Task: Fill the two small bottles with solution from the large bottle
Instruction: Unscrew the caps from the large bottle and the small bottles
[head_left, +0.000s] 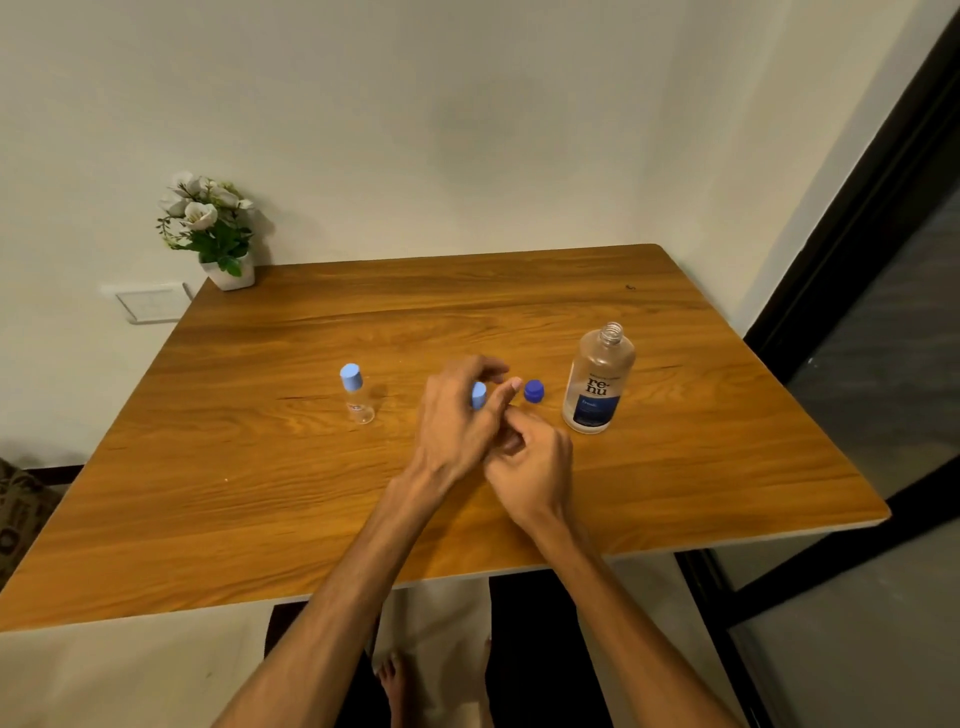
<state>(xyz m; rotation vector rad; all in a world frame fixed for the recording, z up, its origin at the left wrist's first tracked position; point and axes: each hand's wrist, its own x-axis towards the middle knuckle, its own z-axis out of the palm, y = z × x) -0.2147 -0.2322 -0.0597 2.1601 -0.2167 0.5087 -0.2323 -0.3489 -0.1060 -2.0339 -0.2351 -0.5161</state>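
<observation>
The large clear plastic bottle (598, 382) stands upright and uncapped on the wooden table (311, 493), right of centre. Its label reads "re-nu" in dark letters above a blue panel; the smaller print is illegible. Its dark blue screw cap (534, 391) lies on the table just left of the bottle.

The left hand (457, 421) is curled around a light blue cap (478, 395), gripped between thumb and fingers. The right hand (530, 462) is closed just below it, touching the left hand; whether it has hold of the second small bottle cannot be told.

One small clear bottle with a light blue cap (357, 393) stands upright, well left of the hands, untouched.

A white potted flower plant (213, 228) occupies the far left corner.
</observation>
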